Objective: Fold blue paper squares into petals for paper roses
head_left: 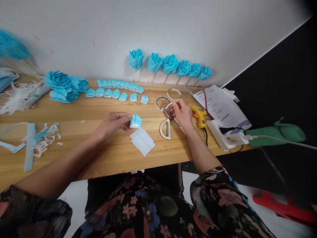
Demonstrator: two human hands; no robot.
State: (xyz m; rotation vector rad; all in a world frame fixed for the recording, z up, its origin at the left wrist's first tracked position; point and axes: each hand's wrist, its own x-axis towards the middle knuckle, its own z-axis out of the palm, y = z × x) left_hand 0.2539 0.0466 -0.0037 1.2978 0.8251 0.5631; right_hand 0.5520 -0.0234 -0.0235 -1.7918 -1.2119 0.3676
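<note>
The left hand (121,120) pinches a folded blue piece (136,121) at nine o'clock from the yellow glue gun (201,117), what the right hand (182,113) holds I cannot tell, and, from that piece, the folded row (115,94) at eleven looks done, pale sheets (143,142) at five seemingly left.

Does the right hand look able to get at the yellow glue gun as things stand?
Probably yes: the yellow glue gun lies right beside the right hand, and nothing visible stands between them.
</note>
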